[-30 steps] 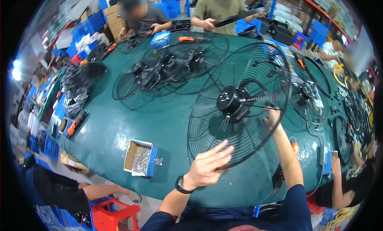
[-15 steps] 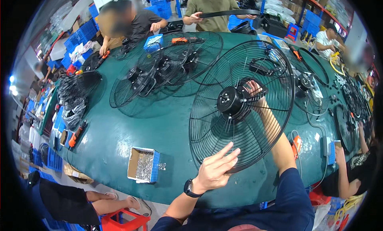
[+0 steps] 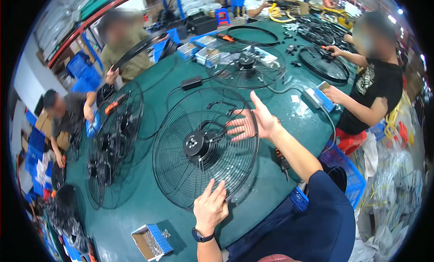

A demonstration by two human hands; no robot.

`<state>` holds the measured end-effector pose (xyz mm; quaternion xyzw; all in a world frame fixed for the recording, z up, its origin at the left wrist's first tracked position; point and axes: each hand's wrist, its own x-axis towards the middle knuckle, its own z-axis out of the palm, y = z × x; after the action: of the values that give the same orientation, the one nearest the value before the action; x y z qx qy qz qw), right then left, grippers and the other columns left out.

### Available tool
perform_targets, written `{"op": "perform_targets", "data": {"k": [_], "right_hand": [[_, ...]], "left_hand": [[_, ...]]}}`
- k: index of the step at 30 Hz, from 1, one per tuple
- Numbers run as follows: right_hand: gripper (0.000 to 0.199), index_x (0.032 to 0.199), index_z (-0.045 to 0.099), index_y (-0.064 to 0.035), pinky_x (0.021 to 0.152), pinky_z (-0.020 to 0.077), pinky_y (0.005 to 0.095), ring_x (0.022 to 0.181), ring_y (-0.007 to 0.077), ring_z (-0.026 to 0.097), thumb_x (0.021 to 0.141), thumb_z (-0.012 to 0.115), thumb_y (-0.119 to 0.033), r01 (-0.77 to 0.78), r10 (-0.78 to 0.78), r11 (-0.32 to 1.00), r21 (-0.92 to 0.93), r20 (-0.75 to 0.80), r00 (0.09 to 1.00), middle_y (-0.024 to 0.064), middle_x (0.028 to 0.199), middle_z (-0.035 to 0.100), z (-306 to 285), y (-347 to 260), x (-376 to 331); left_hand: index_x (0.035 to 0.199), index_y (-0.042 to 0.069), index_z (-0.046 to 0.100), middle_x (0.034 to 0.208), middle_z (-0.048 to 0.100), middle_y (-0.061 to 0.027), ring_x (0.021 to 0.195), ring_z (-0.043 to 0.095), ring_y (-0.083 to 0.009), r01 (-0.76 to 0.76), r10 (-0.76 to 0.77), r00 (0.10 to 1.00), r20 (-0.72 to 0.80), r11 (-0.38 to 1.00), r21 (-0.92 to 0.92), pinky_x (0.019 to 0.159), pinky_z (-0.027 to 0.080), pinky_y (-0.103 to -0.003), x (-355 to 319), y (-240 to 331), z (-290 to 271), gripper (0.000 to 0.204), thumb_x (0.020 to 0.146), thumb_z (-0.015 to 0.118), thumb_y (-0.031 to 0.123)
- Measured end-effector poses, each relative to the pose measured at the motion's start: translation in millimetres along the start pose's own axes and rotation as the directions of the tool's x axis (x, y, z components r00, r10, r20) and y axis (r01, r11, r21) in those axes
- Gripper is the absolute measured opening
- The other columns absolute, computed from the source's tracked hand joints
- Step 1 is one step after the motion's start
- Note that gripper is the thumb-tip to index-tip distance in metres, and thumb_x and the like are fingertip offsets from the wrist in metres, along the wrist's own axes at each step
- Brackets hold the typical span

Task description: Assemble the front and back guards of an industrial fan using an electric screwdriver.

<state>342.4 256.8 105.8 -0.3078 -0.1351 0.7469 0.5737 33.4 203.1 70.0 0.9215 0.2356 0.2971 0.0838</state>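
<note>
The round black wire fan guard (image 3: pixel 205 146) lies flat on the green desk (image 3: pixel 135 203), directly in front of you, with its black motor hub (image 3: pixel 195 144) in the centre. Your left hand (image 3: pixel 210 208) rests on the near rim of the guard, fingers loosely spread over the thin wires. Your right hand (image 3: pixel 249 122) hovers over the far right part of the guard, open with the fingers stretched out, holding nothing. A black cable (image 3: pixel 221 103) lies across the wires beside that hand. On your left, more wire guards (image 3: pixel 113 135) overlap each other. A small cardboard box with shiny screws (image 3: pixel 151 240) stands near the desk edge. Behind, another guard (image 3: pixel 246 67) lies flat, and a person in black (image 3: pixel 375 90) reaches to the desk.
</note>
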Motion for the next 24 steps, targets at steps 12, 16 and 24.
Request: {"op": "perform_targets", "data": {"k": [12,16,24], "right_hand": [[0.079,0.143,0.021,-0.0063,0.056,0.0539,0.033,0.072,0.0174,0.06,0.072,0.055,0.007,0.603,-0.633,0.653,-0.458,0.108,0.767,0.0153,0.107,0.053,23.5,10.0,-31.4],[0.065,0.131,0.032,-0.0006,0.05,0.0497,0.0296,0.063,0.0131,0.057,0.07,0.054,0.007,0.736,-0.809,0.522,-0.431,0.022,0.587,0.0101,0.09,0.059,24.4,-16.5,-29.9],[0.046,0.113,0.038,0.0011,0.043,0.0416,0.0276,0.055,0.0111,0.052,0.07,0.055,0.007,0.857,-0.928,0.373,-0.357,-0.152,0.341,0.0075,0.071,0.058,-8.8,-92.9,12.5]], "left_hand": [[0.101,0.003,0.06,0.111,0.064,-0.0132,0.109,0.058,-0.0349,0.1,-0.064,0.968,-0.243,0.985,0.141,0.1,0.038,-0.051,-6.0,-15.5,29.6,0.05,0.06,0.084,0.019],[0.112,-0.003,0.06,0.121,0.059,-0.0181,0.114,0.054,-0.0334,0.323,-0.273,0.862,-0.426,0.945,0.048,0.1,0.039,-0.043,-8.7,-30.5,43.4,0.042,0.073,0.072,0.006],[0.127,-0.005,0.051,0.119,0.058,-0.0239,0.109,0.057,-0.0338,0.588,-0.657,0.739,-0.149,0.737,-0.333,0.095,0.042,-0.039,-10.3,-33.8,69.4,0.048,0.083,0.062,0.008]]}}
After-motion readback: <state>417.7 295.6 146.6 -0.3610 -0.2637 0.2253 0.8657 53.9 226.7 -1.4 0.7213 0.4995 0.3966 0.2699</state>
